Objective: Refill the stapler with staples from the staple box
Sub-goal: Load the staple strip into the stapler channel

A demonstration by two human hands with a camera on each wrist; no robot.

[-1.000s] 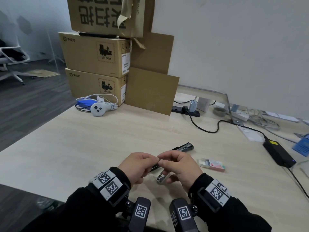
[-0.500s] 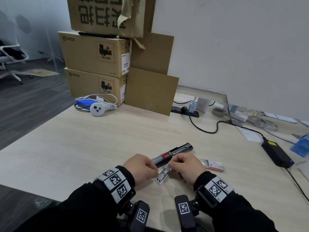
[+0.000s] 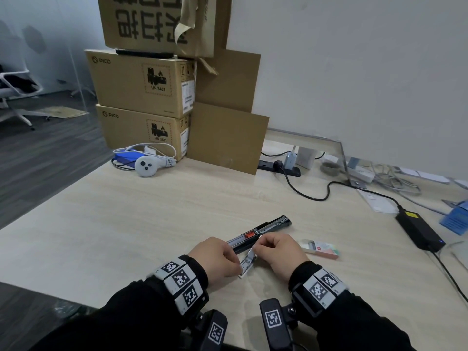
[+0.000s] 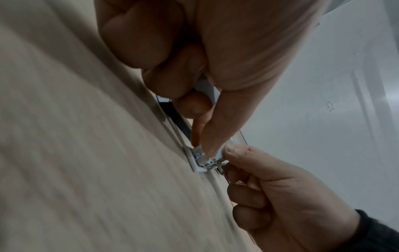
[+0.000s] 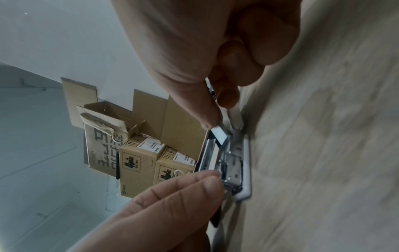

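Shiny metal stapler [image 3: 258, 230] lies hinged open on the pale woodgrain table [image 3: 152, 211]; both the left hand [image 3: 215, 259] and right hand [image 3: 277, 254] pinch it with curled fingers, cardboard staple box [image 3: 320, 249] just beside.

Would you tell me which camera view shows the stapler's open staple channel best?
The right wrist view: the stapler's channel is close and seen along its length. The head view shows the whole stapler, small. The left wrist view shows only its metal end.

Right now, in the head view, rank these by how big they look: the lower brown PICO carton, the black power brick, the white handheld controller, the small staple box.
1. Lower brown PICO carton, clearly largest.
2. Black power brick.
3. White handheld controller and small staple box: they look alike in size, and the box lies nearer the camera, so I leave them unranked.
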